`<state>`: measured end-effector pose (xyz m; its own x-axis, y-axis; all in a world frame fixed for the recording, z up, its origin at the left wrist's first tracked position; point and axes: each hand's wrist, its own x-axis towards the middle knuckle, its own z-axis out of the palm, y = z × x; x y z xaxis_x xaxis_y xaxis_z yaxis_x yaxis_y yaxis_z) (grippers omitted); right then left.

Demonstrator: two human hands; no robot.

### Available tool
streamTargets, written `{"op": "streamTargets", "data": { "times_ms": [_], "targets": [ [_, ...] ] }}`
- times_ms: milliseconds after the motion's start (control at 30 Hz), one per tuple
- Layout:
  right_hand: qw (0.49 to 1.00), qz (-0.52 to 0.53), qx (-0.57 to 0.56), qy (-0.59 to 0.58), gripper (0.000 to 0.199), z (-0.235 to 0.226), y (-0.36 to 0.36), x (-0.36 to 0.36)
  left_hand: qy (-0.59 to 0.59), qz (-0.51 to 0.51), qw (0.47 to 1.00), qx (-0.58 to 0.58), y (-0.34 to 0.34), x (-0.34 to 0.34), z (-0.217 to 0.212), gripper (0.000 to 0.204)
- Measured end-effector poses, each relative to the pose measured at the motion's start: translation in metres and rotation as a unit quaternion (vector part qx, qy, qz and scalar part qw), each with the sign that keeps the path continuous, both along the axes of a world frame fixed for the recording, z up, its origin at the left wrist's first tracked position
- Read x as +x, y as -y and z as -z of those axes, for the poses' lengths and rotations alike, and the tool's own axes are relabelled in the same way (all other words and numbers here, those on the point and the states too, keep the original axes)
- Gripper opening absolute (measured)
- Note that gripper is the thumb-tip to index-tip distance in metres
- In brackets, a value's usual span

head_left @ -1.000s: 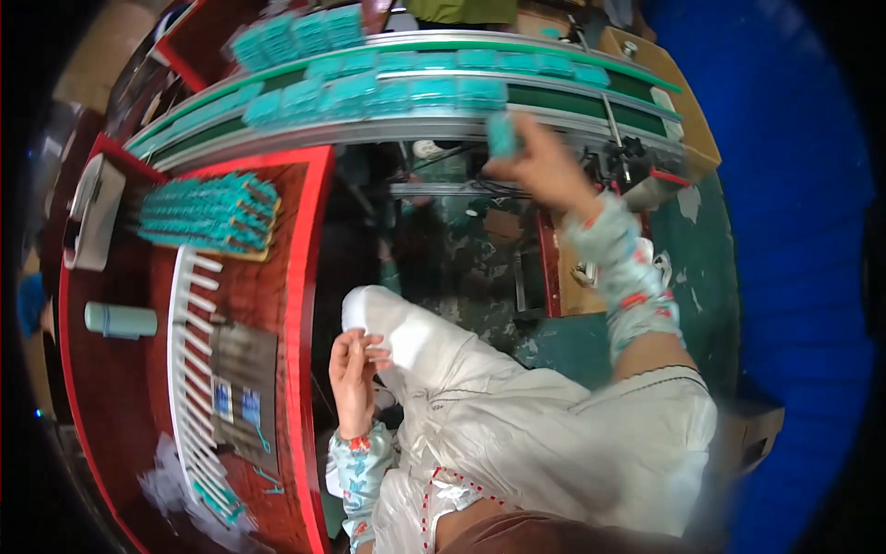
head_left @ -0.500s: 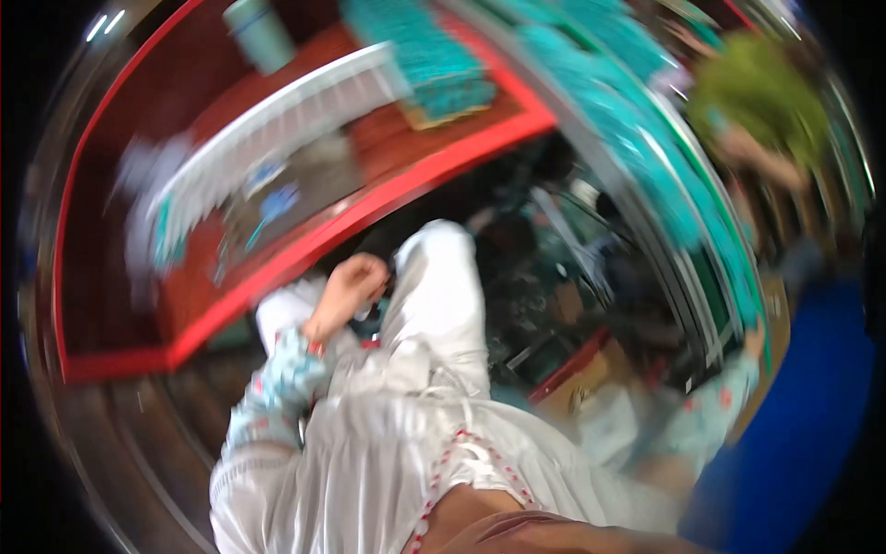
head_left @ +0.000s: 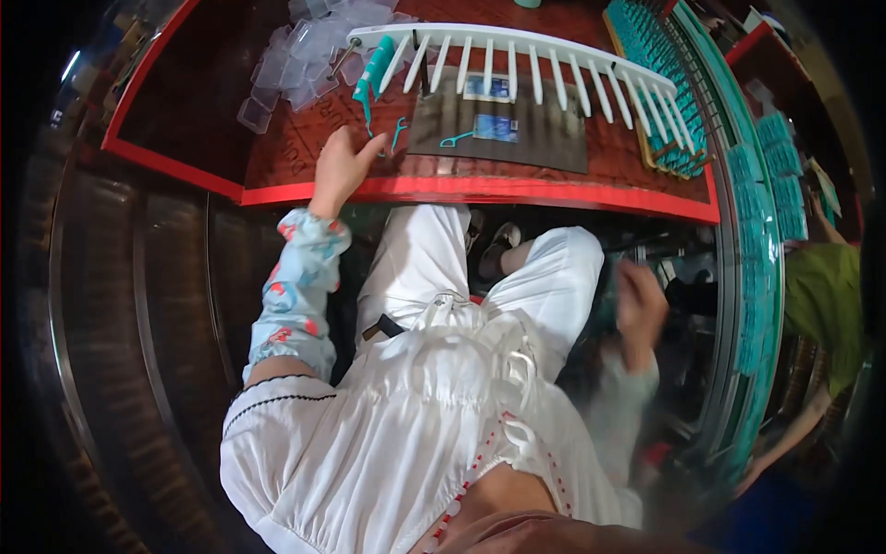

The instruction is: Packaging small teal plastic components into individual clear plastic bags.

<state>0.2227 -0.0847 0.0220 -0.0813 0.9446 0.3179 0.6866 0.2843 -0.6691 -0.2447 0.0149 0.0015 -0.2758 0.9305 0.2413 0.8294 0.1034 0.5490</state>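
My left hand point(head_left: 341, 171) hovers over the front left of a red-edged wooden table point(head_left: 471, 189). Its thumb stands apart from the bent fingers, and nothing shows in the grasp. Close by lie small teal floss picks point(head_left: 399, 135), one partly hidden at the thumb. Another floss pick point(head_left: 452, 141) rests on a dark grey mat point(head_left: 544, 152), which also bears two blue printed cards point(head_left: 496, 127). Behind is a long white rack point(head_left: 512, 42) with prongs, a teal tool-like piece point(head_left: 373, 69) at its left end. My right hand point(head_left: 639, 309), blurred by motion, is off the table beside my right knee.
Clear plastic boxes point(head_left: 314, 46) lie piled at the back left. A wooden-framed tray point(head_left: 651, 102) of teal pieces stands at the right. Beyond a metal rail sit stacked teal packs point(head_left: 752, 231). A co-worker in a green top point(head_left: 821, 305) is at far right.
My view has turned toward the table. My left hand has moved from my lap up over the table. My right hand has left the teal packs at the right and come in toward my knee.
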Motion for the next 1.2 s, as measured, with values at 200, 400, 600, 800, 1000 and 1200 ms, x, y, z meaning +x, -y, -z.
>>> {"op": "streamTargets", "data": {
  "times_ms": [200, 400, 600, 800, 1000, 1200],
  "targets": [
    [0.938, -0.209, 0.195, 0.194, 0.030, 0.019, -0.170, -0.215, -0.193, -0.052, 0.980, -0.014, -0.039, 0.019, 0.024, 0.055],
    [0.797, -0.174, 0.338, 0.469, 0.015, 0.055, -0.215, -0.241, -0.187, 0.043, 0.981, 0.007, -0.043, -0.015, 0.034, 0.024],
    [0.884, -0.248, 0.238, 0.318, 0.012, 0.057, -0.222, -0.263, -0.234, 0.114, 0.965, -0.016, -0.043, -0.047, 0.012, 0.009],
    [0.843, -0.203, -0.365, -0.340, 0.020, 0.045, -0.142, -0.338, 0.181, -0.009, 0.981, -0.066, -0.020, -0.056, -0.014, 0.016],
    [0.826, -0.174, -0.295, -0.447, 0.028, 0.070, -0.130, -0.398, 0.127, -0.068, 0.985, 0.099, 0.014, -0.023, -0.003, 0.013],
    [0.729, -0.094, -0.439, -0.517, 0.022, 0.042, -0.134, -0.378, 0.388, 0.140, 0.906, -0.093, 0.003, -0.048, 0.013, 0.027]
  ]
}}
